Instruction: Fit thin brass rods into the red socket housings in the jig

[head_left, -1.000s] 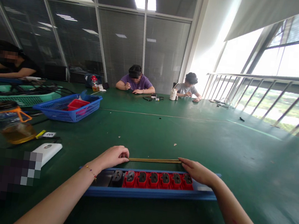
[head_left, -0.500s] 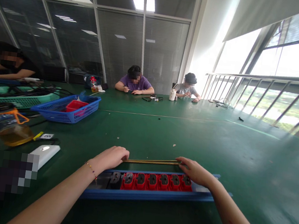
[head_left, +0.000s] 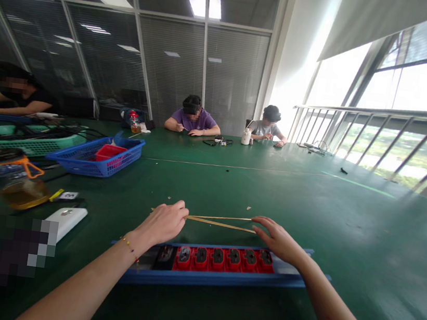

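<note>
Several thin tan sticks lie crosswise over the table, just beyond a long blue tray. My left hand is closed around them near their left part, and short ends poke out behind it. At the right, the sticks fan into two lines. My right hand is at those tips with thumb and fingers apart; whether it touches them I cannot tell. In the tray sits a row of red blocks with dark sockets, with a black block at their left.
To the left are a white power strip-like bar, a jar of amber liquid, a blue basket holding a red box, and a green basket. Across the green table two people sit; another is at far left.
My left hand has risen slightly away from the tray with the sticks. Their right ends have spread apart, and the right hand's fingers have opened around them.
</note>
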Available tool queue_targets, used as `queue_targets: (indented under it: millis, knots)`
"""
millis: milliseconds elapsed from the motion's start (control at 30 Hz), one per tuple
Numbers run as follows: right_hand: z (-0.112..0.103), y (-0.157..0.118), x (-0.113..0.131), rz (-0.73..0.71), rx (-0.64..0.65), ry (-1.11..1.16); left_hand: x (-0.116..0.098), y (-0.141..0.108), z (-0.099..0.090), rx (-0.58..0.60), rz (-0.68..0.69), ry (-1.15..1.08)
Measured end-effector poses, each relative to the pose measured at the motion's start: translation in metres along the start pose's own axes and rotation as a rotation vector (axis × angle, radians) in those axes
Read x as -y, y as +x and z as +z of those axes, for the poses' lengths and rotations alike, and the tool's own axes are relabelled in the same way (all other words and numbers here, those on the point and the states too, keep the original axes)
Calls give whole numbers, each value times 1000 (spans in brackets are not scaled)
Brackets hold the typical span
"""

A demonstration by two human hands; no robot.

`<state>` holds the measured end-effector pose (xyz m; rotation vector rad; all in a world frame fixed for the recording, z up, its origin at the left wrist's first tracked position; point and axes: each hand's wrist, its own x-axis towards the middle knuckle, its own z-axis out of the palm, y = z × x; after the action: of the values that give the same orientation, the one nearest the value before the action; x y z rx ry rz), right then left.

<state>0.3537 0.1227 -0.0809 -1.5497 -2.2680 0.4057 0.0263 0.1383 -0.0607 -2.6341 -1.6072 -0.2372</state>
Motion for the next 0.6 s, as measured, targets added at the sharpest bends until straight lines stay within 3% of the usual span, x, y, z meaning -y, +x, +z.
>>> queue_targets:
  millis: [133,300,500,600]
  knots:
    - [-14,-7,25,-103,-21,-209,-13,-19,-21,-127,12,47]
    - [-37,-21,56,-163,-219,-416,-21,-44,-36,-149,32,-40]
    - [-51,-35,74,-163,44,-400,-33,-60,-40,-129,-43,-150]
    - [-53,-39,73,-190,121,-354,-31,-63,-44,-59,-41,-169]
